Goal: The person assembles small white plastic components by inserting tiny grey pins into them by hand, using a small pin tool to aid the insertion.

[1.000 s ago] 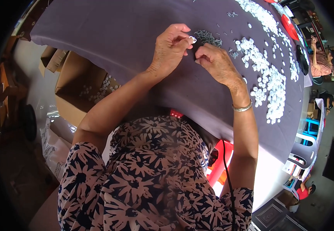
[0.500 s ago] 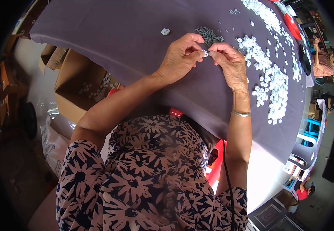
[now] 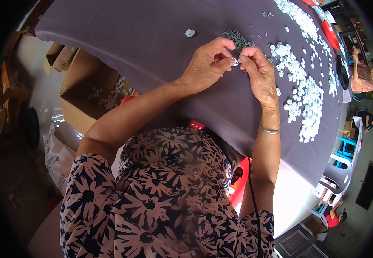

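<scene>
Over the dark tablecloth, my left hand (image 3: 207, 65) pinches a small white plastic clip (image 3: 235, 62) between thumb and fingertips. My right hand (image 3: 259, 71) meets it from the other side, thumb and index finger pressed together at the clip's edge. Whatever sits in the right fingertips is too small to make out. Just beyond both hands lies a pile of thin grey nails (image 3: 238, 39). One loose white piece (image 3: 190, 33) rests to the far left of the hands. To the right spreads a heap of white clips (image 3: 311, 107).
More white pieces (image 3: 298, 17) run along the far right of the tablecloth (image 3: 143, 38), near a red plate (image 3: 330, 35). Below the table's left edge stands an open cardboard box (image 3: 81, 86) with several white pieces inside. Other people sit at the far right.
The view has shifted slightly. Both hands stay close together around the white clip, the right fingers a little more upright and curled.
</scene>
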Demonstrator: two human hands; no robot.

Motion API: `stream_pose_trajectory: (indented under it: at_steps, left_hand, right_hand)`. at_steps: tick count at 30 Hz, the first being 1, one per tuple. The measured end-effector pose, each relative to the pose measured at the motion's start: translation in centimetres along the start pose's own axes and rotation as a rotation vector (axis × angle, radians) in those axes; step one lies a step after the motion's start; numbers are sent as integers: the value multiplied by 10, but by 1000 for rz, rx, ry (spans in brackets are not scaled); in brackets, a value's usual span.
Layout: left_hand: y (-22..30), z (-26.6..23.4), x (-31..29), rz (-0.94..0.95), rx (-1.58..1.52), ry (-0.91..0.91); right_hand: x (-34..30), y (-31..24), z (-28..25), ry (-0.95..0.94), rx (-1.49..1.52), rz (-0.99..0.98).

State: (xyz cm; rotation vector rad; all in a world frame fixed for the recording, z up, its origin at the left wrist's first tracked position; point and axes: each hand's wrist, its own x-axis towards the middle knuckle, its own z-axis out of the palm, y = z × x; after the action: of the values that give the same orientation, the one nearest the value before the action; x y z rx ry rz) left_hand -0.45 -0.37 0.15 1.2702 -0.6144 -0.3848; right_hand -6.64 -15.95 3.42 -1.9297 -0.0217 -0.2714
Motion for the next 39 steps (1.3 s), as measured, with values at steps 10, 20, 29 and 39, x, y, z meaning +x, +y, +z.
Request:
stream_pose_trajectory:
  at_steps: [10,20,29,39]
  left_hand:
    - [1,1,-1,-3,35,13]
    - [0,0,-1,1,26,27]
    - [2,1,-1,-14,15,51]
    - [4,0,-2,-37,23,36]
  right_hand:
    - [0,-1,-1,-36,-107,1]
    - [0,-2,3,-36,-109,8]
    - [2,-3,7,4,-280,-59]
    - [5,-5,7,-6,-353,-69]
